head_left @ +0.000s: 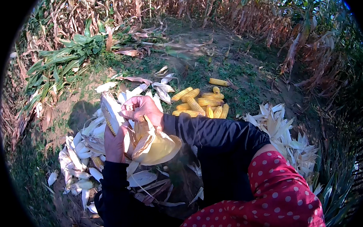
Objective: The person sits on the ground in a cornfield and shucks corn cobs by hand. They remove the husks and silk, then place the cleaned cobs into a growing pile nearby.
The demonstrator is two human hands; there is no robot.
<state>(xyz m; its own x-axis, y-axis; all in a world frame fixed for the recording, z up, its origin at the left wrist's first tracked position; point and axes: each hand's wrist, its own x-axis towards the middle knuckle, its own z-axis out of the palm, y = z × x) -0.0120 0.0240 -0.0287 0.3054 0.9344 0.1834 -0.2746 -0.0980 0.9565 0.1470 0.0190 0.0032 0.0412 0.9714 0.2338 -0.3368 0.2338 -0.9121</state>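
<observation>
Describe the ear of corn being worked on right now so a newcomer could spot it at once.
Start at the heap of bare yellow cobs on the ground, then look left to the two hands. The ear sits between left hand and right hand: it alone is held and keeps pale husk leaves.

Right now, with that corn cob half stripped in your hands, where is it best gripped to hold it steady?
Probably low on the corn cob, where the left hand wraps it from below. Its tip points up and away, and the loosened husk leaves hang to the right, where the right hand pinches them.
</observation>
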